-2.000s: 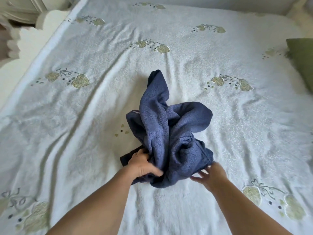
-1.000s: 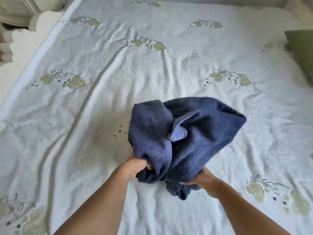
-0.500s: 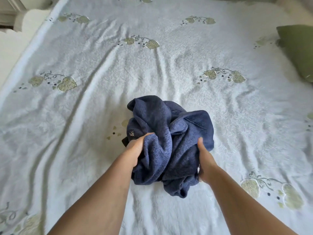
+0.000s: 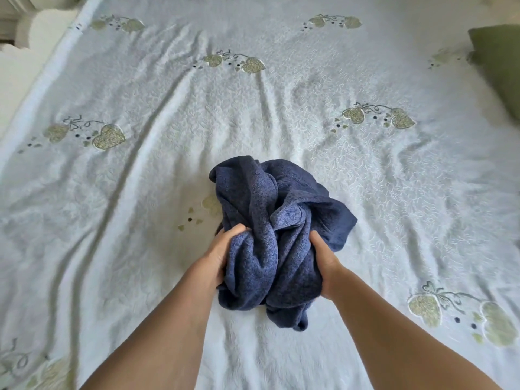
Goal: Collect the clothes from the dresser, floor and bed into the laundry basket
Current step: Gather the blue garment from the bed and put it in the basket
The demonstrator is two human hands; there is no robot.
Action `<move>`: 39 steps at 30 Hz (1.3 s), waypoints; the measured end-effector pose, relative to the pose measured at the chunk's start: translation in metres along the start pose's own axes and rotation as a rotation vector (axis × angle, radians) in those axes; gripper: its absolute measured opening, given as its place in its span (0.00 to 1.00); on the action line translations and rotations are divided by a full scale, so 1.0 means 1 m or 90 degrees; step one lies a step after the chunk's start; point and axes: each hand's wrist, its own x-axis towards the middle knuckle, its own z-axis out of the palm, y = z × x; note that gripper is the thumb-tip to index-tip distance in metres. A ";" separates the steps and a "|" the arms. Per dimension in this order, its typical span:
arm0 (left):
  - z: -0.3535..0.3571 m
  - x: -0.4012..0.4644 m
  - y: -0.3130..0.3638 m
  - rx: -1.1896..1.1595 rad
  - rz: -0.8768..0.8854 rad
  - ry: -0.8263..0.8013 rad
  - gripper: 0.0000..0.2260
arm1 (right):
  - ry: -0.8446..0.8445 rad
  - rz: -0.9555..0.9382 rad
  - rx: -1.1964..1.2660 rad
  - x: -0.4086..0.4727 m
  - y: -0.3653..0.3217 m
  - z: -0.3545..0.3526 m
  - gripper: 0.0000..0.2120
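Observation:
A dark blue knitted garment [image 4: 270, 237] is bunched into a ball just above the bed [image 4: 140, 192], near its front middle. My left hand [image 4: 218, 256] presses into the bundle's left side, fingers curled into the fabric. Against its right side my right hand [image 4: 323, 261] grips it, thumb up. A loose end of the garment hangs down below my hands. The laundry basket is not in view.
The bed wears a white textured cover with embroidered green strawberries. A green pillow [image 4: 501, 68] lies at the right edge. Cream-coloured carved furniture [image 4: 25, 26] stands beyond the bed's far left corner.
The garment lay spread and loose on the bed; both hands have gathered it into a tight ball and now hold it from both sides, slightly closer to me.

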 end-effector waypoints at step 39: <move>0.026 -0.040 0.058 0.248 0.230 0.074 0.18 | -0.032 -0.231 0.197 -0.054 -0.016 0.002 0.19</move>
